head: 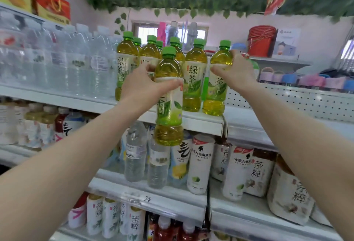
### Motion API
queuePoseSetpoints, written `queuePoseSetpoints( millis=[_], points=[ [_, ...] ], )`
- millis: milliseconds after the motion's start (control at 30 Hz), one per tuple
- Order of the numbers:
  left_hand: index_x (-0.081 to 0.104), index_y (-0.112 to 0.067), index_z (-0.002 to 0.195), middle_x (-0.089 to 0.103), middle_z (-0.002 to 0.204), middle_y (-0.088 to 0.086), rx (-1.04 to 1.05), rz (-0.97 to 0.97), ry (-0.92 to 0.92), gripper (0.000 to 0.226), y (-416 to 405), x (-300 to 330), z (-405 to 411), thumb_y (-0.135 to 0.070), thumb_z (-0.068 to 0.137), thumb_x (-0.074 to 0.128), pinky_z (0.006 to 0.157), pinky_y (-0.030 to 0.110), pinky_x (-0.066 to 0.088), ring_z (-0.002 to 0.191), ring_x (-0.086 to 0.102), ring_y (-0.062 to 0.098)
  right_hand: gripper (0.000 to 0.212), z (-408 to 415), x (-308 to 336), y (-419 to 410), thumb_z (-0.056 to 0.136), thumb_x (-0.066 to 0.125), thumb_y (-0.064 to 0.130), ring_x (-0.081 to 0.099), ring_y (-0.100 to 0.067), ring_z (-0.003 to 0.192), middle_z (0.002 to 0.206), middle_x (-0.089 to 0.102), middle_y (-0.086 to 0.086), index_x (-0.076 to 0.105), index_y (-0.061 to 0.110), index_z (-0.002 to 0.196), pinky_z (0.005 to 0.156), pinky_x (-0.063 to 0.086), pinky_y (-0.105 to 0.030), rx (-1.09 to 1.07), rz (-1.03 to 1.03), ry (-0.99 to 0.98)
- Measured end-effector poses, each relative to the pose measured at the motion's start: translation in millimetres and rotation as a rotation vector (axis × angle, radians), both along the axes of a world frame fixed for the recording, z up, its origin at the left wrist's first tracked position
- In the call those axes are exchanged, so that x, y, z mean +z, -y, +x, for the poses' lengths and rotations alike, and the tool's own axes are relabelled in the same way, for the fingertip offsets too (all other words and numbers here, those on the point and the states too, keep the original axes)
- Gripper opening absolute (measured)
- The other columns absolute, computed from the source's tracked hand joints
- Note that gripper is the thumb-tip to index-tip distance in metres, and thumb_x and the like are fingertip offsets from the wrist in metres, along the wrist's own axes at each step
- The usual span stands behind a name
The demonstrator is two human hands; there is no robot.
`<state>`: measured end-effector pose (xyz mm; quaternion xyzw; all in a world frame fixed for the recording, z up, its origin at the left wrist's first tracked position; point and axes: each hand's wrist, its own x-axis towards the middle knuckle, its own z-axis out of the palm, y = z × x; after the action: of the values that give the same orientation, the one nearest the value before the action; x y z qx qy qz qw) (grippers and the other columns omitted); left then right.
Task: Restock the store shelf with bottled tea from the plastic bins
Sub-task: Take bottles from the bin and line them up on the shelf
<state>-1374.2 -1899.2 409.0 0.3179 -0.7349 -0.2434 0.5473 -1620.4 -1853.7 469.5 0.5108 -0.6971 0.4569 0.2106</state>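
While both arms reached up at frame centre:
Left hand [141, 85]: fingers wrapped a raised tea bottle [168, 102], clear plastic, yellow-green, green ribbed cap.
Right hand [236, 72]: fingers gripped a second bottle [217, 89] standing on the white shelf [201, 122] edge.

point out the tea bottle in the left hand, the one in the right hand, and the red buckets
left-hand tea bottle [168, 106], head view, on its label
right-hand tea bottle [216, 91], head view, on its label
red buckets [260, 43], head view, on the stack's side wall

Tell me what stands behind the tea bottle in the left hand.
Behind the bottle held by the left hand stand more green-capped tea bottles on the shelf. The bottle and hand cover their middle parts, and how many rows go back is hidden.
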Motion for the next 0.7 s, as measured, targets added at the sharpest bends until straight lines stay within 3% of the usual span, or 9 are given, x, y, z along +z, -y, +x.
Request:
queuePoseSetpoints(
  millis=[200, 367, 500, 600, 700],
  points=[
    [0.055, -0.031, 0.111, 0.068, 0.102, -0.013, 0.033, -0.015, 0.032, 0.070, 11, -2, -9, -0.070, 0.058, 0.078, 0.085, 0.041, 0.056, 0.094, 0.065, 0.009, 0.085, -15, -2, 37, 0.087, 0.069, 0.047, 0.045, -0.034, 0.134, 0.147, 0.049, -0.012, 0.028, 0.014, 0.154, 0.106, 0.038, -0.045, -0.047, 0.042, 0.025],
    [0.058, -0.036, 0.102, 0.072, 0.093, -0.015, 0.013, 0.001, 0.050, 0.065, 18, -4, -14, -0.074, 0.052, 0.076, 0.081, 0.040, 0.058, 0.087, 0.069, 0.007, 0.086, -23, -5, 52, 0.090, 0.068, 0.045, 0.053, -0.036, 0.123, 0.133, 0.057, -0.018, 0.020, 0.016, 0.155, 0.096, 0.044, -0.043, -0.097, 0.062, 0.046],
    [0.055, -0.033, 0.116, 0.070, 0.101, -0.013, 0.024, 0.001, 0.089, 0.077, 16, -3, -14, -0.075, 0.055, 0.075, 0.085, 0.040, 0.056, 0.092, 0.067, 0.010, 0.091, -22, -8, 46, 0.090, 0.069, 0.038, 0.054, -0.037, 0.121, 0.136, 0.055, -0.018, 0.010, 0.017, 0.157, 0.094, 0.046, -0.045, -0.136, 0.127, 0.015],
    [0.054, -0.032, 0.120, 0.068, 0.106, -0.011, 0.016, 0.011, 0.097, 0.077, 12, -4, -10, -0.073, 0.058, 0.076, 0.087, 0.040, 0.055, 0.095, 0.066, 0.011, 0.079, -4, -18, 18, 0.091, 0.066, 0.023, 0.046, -0.033, 0.131, 0.144, 0.046, -0.015, 0.020, 0.015, 0.155, 0.105, 0.039, -0.046, -0.107, 0.018, -0.081],
    [0.050, -0.032, 0.123, 0.063, 0.111, -0.011, -0.018, 0.030, 0.093, 0.080, 7, -5, -6, -0.071, 0.059, 0.077, 0.090, 0.041, 0.054, 0.100, 0.063, 0.013, 0.058, 39, -44, -21, 0.091, 0.065, 0.021, 0.054, -0.018, 0.114, 0.128, 0.055, -0.004, 0.040, 0.015, 0.144, 0.099, 0.049, -0.037, 0.133, -0.053, -0.096]
  ],
)
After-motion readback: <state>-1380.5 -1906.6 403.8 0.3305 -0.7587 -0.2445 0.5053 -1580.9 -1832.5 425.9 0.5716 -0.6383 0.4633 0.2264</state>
